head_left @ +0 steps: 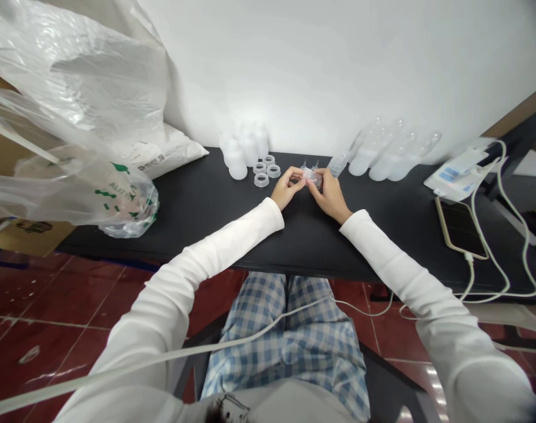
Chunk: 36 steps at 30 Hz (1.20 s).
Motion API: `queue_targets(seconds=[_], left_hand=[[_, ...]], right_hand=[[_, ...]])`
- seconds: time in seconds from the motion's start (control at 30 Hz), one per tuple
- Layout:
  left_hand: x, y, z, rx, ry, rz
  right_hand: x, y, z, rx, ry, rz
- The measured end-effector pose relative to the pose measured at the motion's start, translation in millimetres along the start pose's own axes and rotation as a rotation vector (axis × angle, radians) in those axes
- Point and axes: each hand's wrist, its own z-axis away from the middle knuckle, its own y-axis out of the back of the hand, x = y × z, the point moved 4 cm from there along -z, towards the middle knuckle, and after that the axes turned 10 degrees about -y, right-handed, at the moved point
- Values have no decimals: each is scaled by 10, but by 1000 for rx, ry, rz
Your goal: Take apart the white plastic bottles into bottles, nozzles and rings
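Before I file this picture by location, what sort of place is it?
Probably a small makeshift indoor workspace: loose plastic rings, grouped white bottles and a bulky white sack at one black table.
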Motion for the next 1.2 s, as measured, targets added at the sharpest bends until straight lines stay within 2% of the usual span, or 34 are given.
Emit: queue_targets(seconds=[0.13, 0.5, 0.7, 0.9, 1.2], left_hand=[[-14, -1, -12, 2, -16, -16], [-26, 11, -32, 13, 82, 73], [-43, 37, -21, 22, 140, 94], [-83, 64, -21, 68, 223, 145], [-164, 65, -38, 79, 184, 73]], right_hand=[[18, 11, -14, -20, -44, -55], [-29, 36, -18, -63, -53, -74], [27, 17, -29, -49, -64, -68], [54, -11, -23, -47, 27, -53], [6, -40, -25, -93, 206, 90]])
